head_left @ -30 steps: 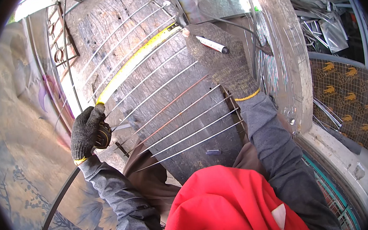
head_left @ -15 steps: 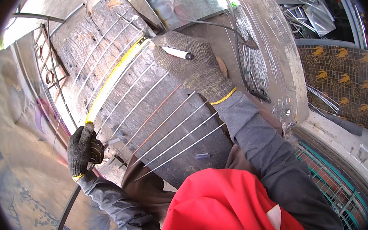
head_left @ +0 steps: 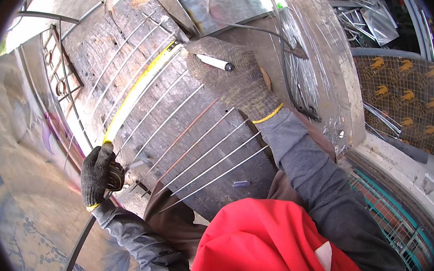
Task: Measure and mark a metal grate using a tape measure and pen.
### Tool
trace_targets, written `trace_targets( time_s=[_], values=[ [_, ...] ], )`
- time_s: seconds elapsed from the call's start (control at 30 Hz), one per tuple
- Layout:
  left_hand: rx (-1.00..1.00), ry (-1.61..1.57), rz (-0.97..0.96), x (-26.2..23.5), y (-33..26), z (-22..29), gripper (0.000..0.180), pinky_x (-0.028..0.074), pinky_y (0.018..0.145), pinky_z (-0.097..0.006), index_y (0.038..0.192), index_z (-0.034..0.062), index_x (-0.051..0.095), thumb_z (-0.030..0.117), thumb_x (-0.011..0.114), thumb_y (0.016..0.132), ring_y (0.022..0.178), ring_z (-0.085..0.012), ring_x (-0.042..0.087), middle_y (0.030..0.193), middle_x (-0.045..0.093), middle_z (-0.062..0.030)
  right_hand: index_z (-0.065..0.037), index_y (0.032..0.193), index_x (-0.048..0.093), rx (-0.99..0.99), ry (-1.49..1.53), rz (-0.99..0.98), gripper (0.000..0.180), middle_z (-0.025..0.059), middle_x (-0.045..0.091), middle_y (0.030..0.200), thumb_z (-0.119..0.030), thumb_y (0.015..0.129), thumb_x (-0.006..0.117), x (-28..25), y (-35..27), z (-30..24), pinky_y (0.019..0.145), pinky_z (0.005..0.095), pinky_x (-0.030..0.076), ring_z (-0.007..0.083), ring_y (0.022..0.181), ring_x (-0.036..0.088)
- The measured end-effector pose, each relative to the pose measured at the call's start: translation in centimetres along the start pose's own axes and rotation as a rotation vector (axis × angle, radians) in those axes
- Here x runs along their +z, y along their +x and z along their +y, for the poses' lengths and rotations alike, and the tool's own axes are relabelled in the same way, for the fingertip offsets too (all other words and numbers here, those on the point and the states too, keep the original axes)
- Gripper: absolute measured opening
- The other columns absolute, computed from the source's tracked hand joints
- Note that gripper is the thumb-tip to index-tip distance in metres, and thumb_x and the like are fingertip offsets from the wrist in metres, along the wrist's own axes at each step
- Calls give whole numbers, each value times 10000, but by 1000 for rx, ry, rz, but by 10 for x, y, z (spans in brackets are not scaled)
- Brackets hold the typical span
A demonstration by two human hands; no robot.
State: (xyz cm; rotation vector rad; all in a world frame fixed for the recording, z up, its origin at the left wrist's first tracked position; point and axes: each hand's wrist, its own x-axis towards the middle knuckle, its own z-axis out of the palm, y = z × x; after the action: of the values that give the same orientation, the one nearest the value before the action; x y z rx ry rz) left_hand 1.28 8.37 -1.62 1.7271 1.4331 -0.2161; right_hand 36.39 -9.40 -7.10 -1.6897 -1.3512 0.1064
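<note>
My left hand [head_left: 97,173], in a dark knit glove with a yellow cuff edge, is closed around a tape measure [head_left: 116,177] at the left side of a worn wooden board [head_left: 198,161]. Its yellow blade [head_left: 142,89] stretches across the board, and the hooked end lies by my right fingertips. In my right hand [head_left: 237,76], gloved alike, a white marker pen [head_left: 214,62] with a dark end is gripped, its tip hidden under the fingers. Beside the blade, several thin metal rods [head_left: 172,104] lie across the board roughly parallel; one is reddish.
A small bluish piece [head_left: 241,184] rests on the board's near part. Beyond stands a shiny metal sheet [head_left: 228,4], with a dark cable [head_left: 281,40] looping past it. Thin wires [head_left: 307,53] lie on the floor to the right, near a wire grid [head_left: 402,102]. A painted sheet [head_left: 32,169] covers the left.
The whole view has shifted slightly, with board and hands appearing a little farther right. Both hands keep their holds, and the tape stays stretched along the rods.
</note>
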Motion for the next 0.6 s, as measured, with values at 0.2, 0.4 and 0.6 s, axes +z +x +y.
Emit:
trace_targets(
  time_s=[0.2, 0.4, 0.6],
  values=[
    [-45, 10, -44, -2, -2, 6, 496, 451, 637, -302, 862, 32, 657, 513, 652, 984, 663, -112, 524, 735, 588, -4, -29, 1090, 723, 168, 281, 30, 223, 161, 748, 995, -122, 890, 754, -4, 3, -12, 827, 351, 597, 269, 933, 748],
    [-51, -63, -33, 0, -5, 13, 501, 401, 549, -290, 832, 36, 646, 516, 664, 975, 575, -87, 479, 645, 537, 4, -23, 1127, 731, 268, 416, 0, 257, 156, 759, 1063, -129, 896, 765, -4, 1, -12, 857, 330, 596, 231, 985, 747],
    [-44, -22, -9, -1, -5, 11, 455, 410, 563, -290, 841, 31, 657, 466, 667, 974, 595, -84, 495, 659, 544, 6, -16, 1136, 738, 326, 390, -80, 265, 148, 761, 1107, -129, 898, 769, -7, 1, -18, 866, 320, 600, 215, 1009, 747]
  ],
)
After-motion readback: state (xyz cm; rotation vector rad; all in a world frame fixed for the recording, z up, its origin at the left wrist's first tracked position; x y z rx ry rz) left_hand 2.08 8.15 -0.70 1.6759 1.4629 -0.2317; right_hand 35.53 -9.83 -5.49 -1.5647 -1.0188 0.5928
